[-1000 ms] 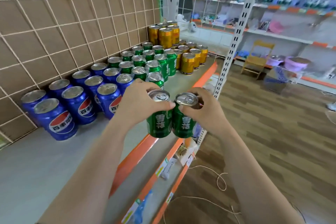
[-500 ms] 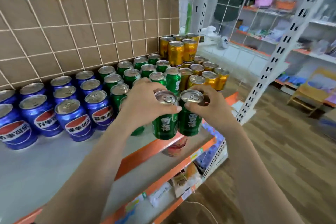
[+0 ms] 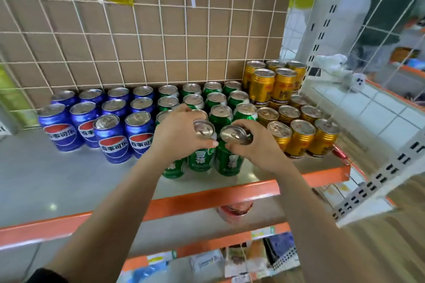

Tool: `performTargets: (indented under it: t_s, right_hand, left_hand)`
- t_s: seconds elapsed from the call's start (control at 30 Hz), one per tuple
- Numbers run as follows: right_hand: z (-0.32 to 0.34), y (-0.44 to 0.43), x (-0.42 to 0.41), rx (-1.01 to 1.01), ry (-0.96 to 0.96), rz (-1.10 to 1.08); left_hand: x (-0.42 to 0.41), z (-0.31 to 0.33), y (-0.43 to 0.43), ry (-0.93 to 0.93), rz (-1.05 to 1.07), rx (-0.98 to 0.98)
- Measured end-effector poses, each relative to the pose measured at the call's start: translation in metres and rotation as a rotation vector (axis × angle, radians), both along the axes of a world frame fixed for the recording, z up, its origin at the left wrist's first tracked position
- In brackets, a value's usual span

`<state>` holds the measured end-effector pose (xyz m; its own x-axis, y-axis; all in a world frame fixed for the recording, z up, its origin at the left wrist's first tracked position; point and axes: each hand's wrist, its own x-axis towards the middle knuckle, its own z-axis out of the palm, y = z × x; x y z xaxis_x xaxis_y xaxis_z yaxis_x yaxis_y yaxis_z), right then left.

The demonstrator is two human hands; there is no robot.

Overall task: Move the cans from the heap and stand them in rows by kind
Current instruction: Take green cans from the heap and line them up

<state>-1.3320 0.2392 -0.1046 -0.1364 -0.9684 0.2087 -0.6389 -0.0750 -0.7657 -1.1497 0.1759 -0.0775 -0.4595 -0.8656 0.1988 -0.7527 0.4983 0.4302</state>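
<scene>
Green cans (image 3: pixel 226 163) in left hand (image 3: pixel 179 138) and right hand (image 3: pixel 255 147) are near shelf edge (image 3: pixel 299 179).

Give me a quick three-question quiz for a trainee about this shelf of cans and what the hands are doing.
1. True or false: the left hand grips a green can, and the right hand grips a second green can.
2. Which rows stand between the other two kinds? A blue rows, B green rows, C gold rows.
3. Which kind is stacked two high at the back?
Key: 1 true. 2 B. 3 gold cans.
</scene>
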Motion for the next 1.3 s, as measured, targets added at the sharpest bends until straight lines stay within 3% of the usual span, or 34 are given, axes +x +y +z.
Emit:
performTargets:
  t_s: [0.43,1.3]
  right_hand:
    - [-0.003,-0.03,-0.013,0.026,0.232,0.101]
    - [-0.031,-0.02,-0.001,-0.12,0.117,-0.004]
  left_hand:
    - [-0.01,-0.01,-0.005,-0.207,0.144,0.056]
    - [-0.01,-0.025,0.009,-0.207,0.142,-0.031]
